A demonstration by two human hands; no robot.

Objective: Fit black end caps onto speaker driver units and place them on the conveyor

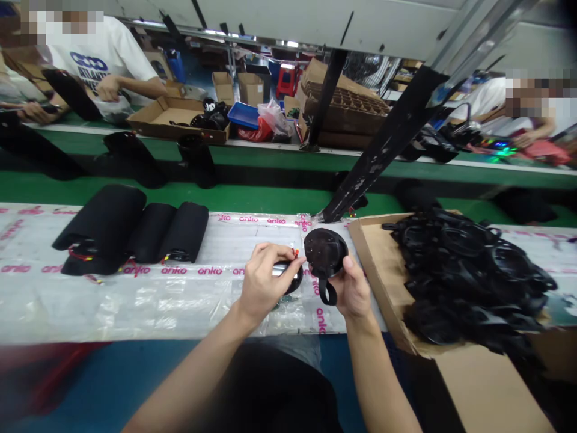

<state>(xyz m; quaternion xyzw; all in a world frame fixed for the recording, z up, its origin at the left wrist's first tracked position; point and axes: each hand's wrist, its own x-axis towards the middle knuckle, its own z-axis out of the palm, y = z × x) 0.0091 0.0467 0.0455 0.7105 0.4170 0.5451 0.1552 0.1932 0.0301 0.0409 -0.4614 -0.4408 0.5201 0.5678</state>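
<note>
My right hand [354, 288] is closed round the edge of a round black plastic cap [325, 249] with a short strap loop [328, 293] hanging below it. Just left of the cap, my left hand [265, 279] has thumb and fingers pinched together. At its fingertips shows a small red-and-yellow wire connector [295, 252]. Under the left thumb is a black part with a shiny surface [295, 282], partly covered by the hand; I cannot tell whether it is held or lying on the bench.
Black fabric-covered cylinders [101, 222] with wires lie on the plastic-covered bench [180, 307] at left. A cardboard box [383, 288] of black strapped caps [469, 258] stands at right. A slanted dark post [378, 150] rises ahead, before a green conveyor [252, 195]. Co-workers sit across.
</note>
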